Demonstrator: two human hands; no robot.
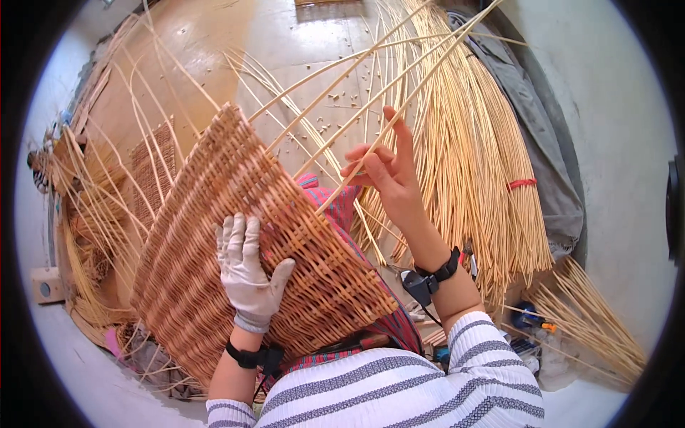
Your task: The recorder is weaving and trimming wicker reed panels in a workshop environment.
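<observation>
A half-woven wicker basket [214,235] lies tilted across my lap, its woven side facing me. My left hand [247,267], in a pale glove, presses flat against that woven wall with its fingers spread. My right hand [385,175] is bare and raised beside the basket's upper right edge. Its fingers pinch one of the long loose cane stakes [399,64] that stick out from the weave toward the upper right. Both wrists carry black straps.
A large bundle of pale cane rods [478,157] tied with a red band [521,183] leans at my right against a grey cloth [542,143]. More rods [592,321] lie lower right. Woven pieces and cane [153,167] sit left. The wooden floor [285,43] has small offcuts.
</observation>
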